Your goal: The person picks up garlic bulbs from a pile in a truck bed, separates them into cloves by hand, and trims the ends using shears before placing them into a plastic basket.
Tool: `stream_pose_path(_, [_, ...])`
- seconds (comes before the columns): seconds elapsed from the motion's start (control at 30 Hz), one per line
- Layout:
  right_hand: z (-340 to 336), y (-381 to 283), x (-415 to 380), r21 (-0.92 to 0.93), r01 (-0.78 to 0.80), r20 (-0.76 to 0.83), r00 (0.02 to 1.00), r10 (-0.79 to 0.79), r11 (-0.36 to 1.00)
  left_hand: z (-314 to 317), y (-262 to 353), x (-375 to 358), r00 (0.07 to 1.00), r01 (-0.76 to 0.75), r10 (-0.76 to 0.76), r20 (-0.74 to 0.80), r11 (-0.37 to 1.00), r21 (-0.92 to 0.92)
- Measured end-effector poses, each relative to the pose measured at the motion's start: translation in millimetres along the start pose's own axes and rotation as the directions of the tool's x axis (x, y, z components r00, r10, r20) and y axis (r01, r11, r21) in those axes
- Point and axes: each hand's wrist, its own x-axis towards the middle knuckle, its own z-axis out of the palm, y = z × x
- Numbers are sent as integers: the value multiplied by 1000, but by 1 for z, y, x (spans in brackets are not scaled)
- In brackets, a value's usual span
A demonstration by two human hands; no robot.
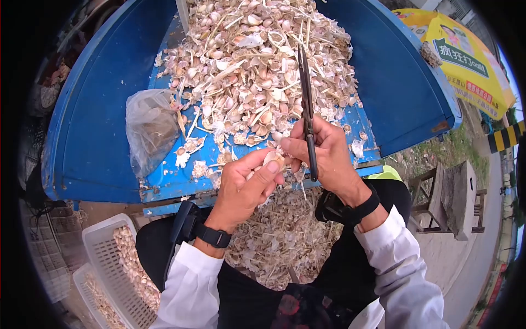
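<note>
My left hand (244, 183) is closed round a pale garlic bulb (274, 160), held between thumb and fingers above the front edge of the blue bed. My right hand (327, 156) grips a pair of dark long-bladed scissors (306, 90), their tips pointing up and away from me. Its thumb and finger also pinch at a garlic clove (278, 137) beside the bulb. Both hands nearly meet at the garlic. Behind them rises a large heap of garlic cloves and dry skins (257, 71). My fingers partly hide the bulb.
A blue metal cart bed (98, 126) surrounds the heap. A clear plastic bag (150, 129) lies at left. White baskets (104, 241) of cloves stand lower left. Peelings (285, 241) lie between my legs. A wooden stool (457, 200) and a yellow umbrella (460, 60) are at right.
</note>
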Motion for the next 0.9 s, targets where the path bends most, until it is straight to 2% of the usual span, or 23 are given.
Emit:
stream_pose_path(0.07, [0,-3,0,105,40,-36,999,-36,994,4,3,1,1000,-9,10,5,990,-140])
stream_pose_path(0.2, [-20,-12,-9,78,35,-154,988,-23,996,2,6,0,998,19,-3,59,965,-260])
stream_pose_path(0.23, [-36,-17,-14,-374,-72,-81,996,45,925,0,7,-1,997,28,-8,77,966,-258])
stream_pose_path(0.27, [-42,-23,-18,-751,-125,-45,989,138,648,-1,8,-2,995,37,-13,95,966,-256])
stream_pose_path(0.3, [-41,-28,-26,-902,-39,16,992,124,430,-1,9,-3,995,36,-12,95,965,-259])
stream_pose_path(0.33, [-39,-22,-30,-904,-40,15,992,125,427,0,9,-3,993,47,-19,114,968,-246])
stream_pose_path(0.37, [-37,-11,-31,-727,-2,40,998,45,687,1,8,-3,991,58,-27,134,971,-232])
stream_pose_path(0.4, [-31,-4,-33,-477,53,38,998,-39,877,3,8,-4,991,59,-28,134,971,-233])
stream_pose_path(0.43, [-12,-8,-34,-206,21,18,1000,-18,978,6,7,-6,988,82,-55,144,979,-189])
stream_pose_path(0.47, [-1,-10,-36,-14,-16,76,997,17,1000,7,8,-7,985,103,-81,153,984,-144])
stream_pose_path(0.5, [1,-1,-34,-82,-29,28,999,31,996,7,4,-7,985,98,-76,154,985,-142])
stream_pose_path(0.57, [7,13,-32,-216,-51,-88,996,33,975,5,-7,-8,999,-31,31,-28,999,-31])
stream_pose_path(0.6, [12,16,-32,-216,-50,-81,996,33,975,5,-11,-11,999,-33,32,-35,999,-31])
stream_pose_path(0.67, [23,17,-28,-291,7,-181,982,-62,957,10,-13,-13,988,-35,19,-153,995,-98])
stream_pose_path(0.7, [30,14,-27,-200,-9,-190,981,-30,980,10,-10,-15,992,40,-74,-107,955,-294])
stream_pose_path(0.73, [30,8,-25,-200,-8,-187,982,-30,980,8,-11,-14,991,37,-73,-110,955,-294])
stream_pose_path(0.77, [29,1,-19,-390,84,-46,993,-110,917,4,-13,-11,989,67,-130,-74,830,-554])
stream_pose_path(0.8, [26,-2,-12,-549,193,109,981,-159,814,1,-17,-9,985,93,-173,-24,634,-768])
stream_pose_path(0.83, [24,0,-4,-426,41,101,995,3,904,-3,-23,-5,993,41,-116,-32,574,-818])
stream_pose_path(0.87, [23,4,8,-304,23,45,999,-10,952,-5,-22,-1,992,33,-116,-41,573,-819])
stream_pose_path(0.9, [19,6,25,-508,114,10,992,-127,854,-6,-20,4,985,-8,-137,-106,574,-819])
